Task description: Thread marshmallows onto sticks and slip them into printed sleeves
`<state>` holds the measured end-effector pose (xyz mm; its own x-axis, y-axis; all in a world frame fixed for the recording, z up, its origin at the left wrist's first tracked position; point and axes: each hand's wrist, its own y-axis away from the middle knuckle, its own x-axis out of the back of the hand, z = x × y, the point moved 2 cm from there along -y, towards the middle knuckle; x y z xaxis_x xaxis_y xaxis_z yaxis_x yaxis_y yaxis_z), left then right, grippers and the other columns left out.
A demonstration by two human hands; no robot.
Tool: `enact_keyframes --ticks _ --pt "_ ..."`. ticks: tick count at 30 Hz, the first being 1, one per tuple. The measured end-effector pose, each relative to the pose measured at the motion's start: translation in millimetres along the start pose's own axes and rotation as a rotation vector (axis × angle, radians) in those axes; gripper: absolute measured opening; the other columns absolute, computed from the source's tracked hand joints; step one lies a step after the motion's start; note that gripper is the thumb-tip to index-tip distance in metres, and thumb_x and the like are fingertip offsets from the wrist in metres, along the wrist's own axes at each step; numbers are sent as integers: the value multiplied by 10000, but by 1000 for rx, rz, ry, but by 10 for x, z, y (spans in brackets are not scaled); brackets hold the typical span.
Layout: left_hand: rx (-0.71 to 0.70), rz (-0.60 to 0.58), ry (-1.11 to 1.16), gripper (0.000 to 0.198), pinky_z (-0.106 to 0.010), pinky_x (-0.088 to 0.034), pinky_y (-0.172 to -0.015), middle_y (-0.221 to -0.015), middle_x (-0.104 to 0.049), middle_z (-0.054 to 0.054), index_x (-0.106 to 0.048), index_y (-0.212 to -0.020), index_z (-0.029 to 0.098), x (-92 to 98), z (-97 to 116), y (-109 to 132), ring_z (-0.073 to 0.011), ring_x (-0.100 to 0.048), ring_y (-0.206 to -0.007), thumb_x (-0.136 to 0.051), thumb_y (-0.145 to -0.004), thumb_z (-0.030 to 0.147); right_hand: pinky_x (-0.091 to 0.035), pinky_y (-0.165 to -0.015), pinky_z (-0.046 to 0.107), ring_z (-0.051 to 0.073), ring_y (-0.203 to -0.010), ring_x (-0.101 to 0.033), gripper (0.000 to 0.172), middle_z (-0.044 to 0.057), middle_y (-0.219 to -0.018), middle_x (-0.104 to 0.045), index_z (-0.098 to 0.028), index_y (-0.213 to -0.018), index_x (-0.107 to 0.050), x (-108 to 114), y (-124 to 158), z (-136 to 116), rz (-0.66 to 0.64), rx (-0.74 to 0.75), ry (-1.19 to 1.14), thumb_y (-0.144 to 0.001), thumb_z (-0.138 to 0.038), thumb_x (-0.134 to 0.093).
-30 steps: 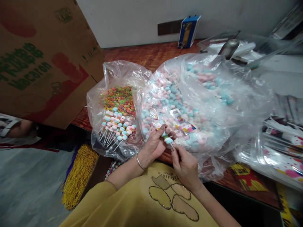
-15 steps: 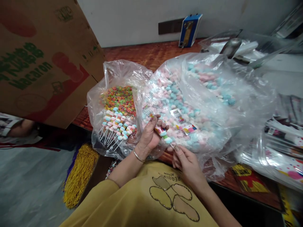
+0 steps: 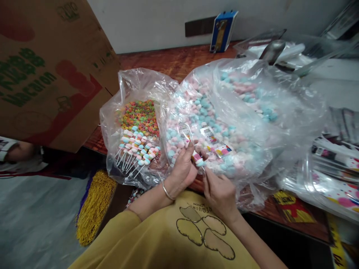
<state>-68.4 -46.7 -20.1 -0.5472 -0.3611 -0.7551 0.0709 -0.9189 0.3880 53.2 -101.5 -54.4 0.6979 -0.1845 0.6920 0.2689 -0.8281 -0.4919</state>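
Observation:
My left hand (image 3: pixel 183 168), a bangle on its wrist, is closed around a small printed clear packet (image 3: pixel 185 131). In the packet's mouth is a marshmallow skewer (image 3: pixel 199 162), its pale blue and white end showing below my fingers. My right hand (image 3: pixel 220 190) pinches the skewer's thin white stick from below. Just beyond, another printed packet (image 3: pixel 215 141) lies flat on a big clear bag of pink, blue and white marshmallows (image 3: pixel 204 108). To the left, several finished marshmallow skewers (image 3: pixel 137 147) rest on colourful cereal rings (image 3: pixel 140 116) in a second clear bag.
A large cardboard box (image 3: pixel 84 108) stands at the left. At the back is a small blue device (image 3: pixel 223 31), and a metal scoop (image 3: pixel 272 51) sits at the back right. Printed packaging (image 3: pixel 333 179) is piled on the right. Gold fringe (image 3: pixel 97 209) hangs at the lower left.
The skewer has gone further into the packet, with less of it showing below my left hand. Both hands have shifted slightly, and the view has moved a little.

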Motion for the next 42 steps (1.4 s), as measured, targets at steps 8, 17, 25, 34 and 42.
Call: enact_keyframes --ticks 8,17,25,34,42 --pt "47 -116 15 343 -311 -543 -846 -856 -664 -18 -685 -1055 146 94 120 -118 -131 -647 -765 -831 -802 327 -445 -612 239 150 -654 -643 266 2 -756 -700 -183 -967 -673 11 -55 -22 -119 -298 -385 -1059 -302 -454" --pt "-70 -71 7 352 -232 -487 -704 -714 -534 57 -667 -1110 186 2 130 -137 -68 -522 -620 -827 -821 309 -348 -575 315 154 -529 -504 240 35 -617 -625 -142 -1039 -733 16 18 22 8 -99 -37 -1008 -248 -520" --pt "29 -243 -12 405 -260 -518 -769 -667 -466 76 -675 -1083 166 56 26 -50 -60 -463 -580 -849 -789 383 -338 -412 233 47 -312 -142 291 -161 -453 -225 -203 -874 -611 -83 -82 -102 -343 -935 -1466 -945 -484 -595" --pt "63 -207 -113 474 -295 -519 -814 -722 -609 32 -663 -1129 184 104 -145 -15 -117 -609 -695 -879 -744 356 -457 -659 289 189 -707 -652 295 67 -840 -721 -186 -982 -676 -36 -170 16 -78 -397 -397 -1017 -394 -471" --pt "31 -166 -153 441 -320 -514 -852 -713 -647 21 -670 -1039 167 101 -113 -34 -145 -658 -741 -895 -709 353 -392 -552 276 175 -564 -619 306 22 -671 -665 -197 -908 -626 -39 -76 -18 -115 -278 -244 -1059 -320 -389"
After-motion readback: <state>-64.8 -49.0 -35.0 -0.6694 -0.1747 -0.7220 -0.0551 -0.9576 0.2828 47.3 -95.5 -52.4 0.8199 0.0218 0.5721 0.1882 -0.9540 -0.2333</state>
